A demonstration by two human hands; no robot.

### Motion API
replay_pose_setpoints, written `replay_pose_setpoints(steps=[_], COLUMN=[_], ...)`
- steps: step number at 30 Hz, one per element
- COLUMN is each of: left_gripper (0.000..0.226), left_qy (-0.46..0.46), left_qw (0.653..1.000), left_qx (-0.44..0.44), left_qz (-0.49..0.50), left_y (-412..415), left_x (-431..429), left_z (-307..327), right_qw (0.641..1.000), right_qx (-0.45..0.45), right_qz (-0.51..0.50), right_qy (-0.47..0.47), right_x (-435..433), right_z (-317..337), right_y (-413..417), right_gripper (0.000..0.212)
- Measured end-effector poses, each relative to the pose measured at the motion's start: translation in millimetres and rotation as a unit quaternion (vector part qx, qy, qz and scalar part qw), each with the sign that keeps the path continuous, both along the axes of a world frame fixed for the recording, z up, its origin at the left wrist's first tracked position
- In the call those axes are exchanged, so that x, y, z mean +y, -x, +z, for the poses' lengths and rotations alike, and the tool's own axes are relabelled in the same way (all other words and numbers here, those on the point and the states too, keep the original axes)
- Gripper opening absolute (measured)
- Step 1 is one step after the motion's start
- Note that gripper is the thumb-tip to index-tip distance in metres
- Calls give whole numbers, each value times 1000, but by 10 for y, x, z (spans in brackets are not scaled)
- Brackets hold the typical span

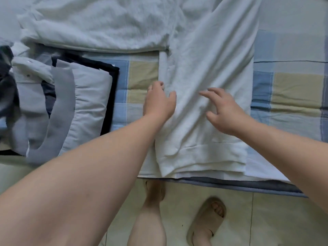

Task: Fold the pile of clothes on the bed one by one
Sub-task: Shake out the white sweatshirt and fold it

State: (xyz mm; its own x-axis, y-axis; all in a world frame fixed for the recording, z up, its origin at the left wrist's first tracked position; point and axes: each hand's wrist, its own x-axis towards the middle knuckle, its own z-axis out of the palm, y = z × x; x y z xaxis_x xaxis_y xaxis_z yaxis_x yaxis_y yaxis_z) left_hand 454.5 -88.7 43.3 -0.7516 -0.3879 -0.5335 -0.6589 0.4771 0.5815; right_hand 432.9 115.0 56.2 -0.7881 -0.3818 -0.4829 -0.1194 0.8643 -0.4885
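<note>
The checked blue, beige and white quilted bed cover (292,89) carries everything. A white knit sweatshirt with a ribbed hem (204,68) lies lengthwise in the middle of it, the hem towards the bed's near edge. Its sides look already turned in to make a long, narrow panel, so the step in hand seems to be flattening that panel. The next move probably calls for folding it end to end, keeping the soft layers from sliding apart.

Above it lies a crumpled white textured fabric (97,23), slack and creased. On the left is a stack of folded grey, white and black garments (88,96), smooth and squared.

The left hand (158,102) curls its fingers over the sweatshirt's left fold with the thumb on top, seemingly pinching that edge. The right hand (223,110) is spread wide on or just above the cloth; I cannot tell whether it is pressing down.
</note>
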Motion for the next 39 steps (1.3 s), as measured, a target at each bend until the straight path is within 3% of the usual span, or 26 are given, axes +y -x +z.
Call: replay_pose_setpoints(steps=[4,9,13,15,17,20,23,26,28,30,32,35,39], left_gripper=[57,21,22,27,31,42,57,71,77,78,61,36,53], left_qy=[-35,-60,-19,70,198,201,165,162,179,198,219,271,223], left_qw=[999,997,996,997,969,918,877,847,826,813,818,843,896], left_qx=[2,-6,-62,-35,81,195,80,-26,-31,-15,55,158,92], left_qz=[20,45,57,-13,-125,-282,-444,-506,-533,-548,-530,-438,-373], left_y=[698,976,866,833,773,584,252,-273,-703,-1024,-1104,-854,-671], left_x=[-29,-285,-556,-598,-580,-460,-343,-278,-235,-222,-187,18,371], left_z=[-202,-339,-336,-293,-217,-175,-292,-410,-452,-425,-388,-338,-384], right_qw=[998,992,987,992,992,982,977,964,981,999,998,981,976], right_qx=[-32,-81,-122,-97,-23,-32,-132,-236,-178,-30,11,-25,-32], right_qz=[-2,18,19,-18,-66,-29,103,120,77,20,-2,76,178], right_qy=[-59,-93,-102,-79,-108,-181,-136,-24,14,8,-64,-177,-124], right_x=[-283,-406,-457,-482,-509,-510,-440,-258,-80,126,279,423,503], right_z=[-216,-380,-413,-369,-300,-269,-246,-56,16,-82,-225,-465,-465], right_y=[248,323,369,401,381,193,-180,-438,-437,-304,-171,-323,-1039], right_gripper=[74,78,73,68,67,78,79,52,37,45,59,69,75])
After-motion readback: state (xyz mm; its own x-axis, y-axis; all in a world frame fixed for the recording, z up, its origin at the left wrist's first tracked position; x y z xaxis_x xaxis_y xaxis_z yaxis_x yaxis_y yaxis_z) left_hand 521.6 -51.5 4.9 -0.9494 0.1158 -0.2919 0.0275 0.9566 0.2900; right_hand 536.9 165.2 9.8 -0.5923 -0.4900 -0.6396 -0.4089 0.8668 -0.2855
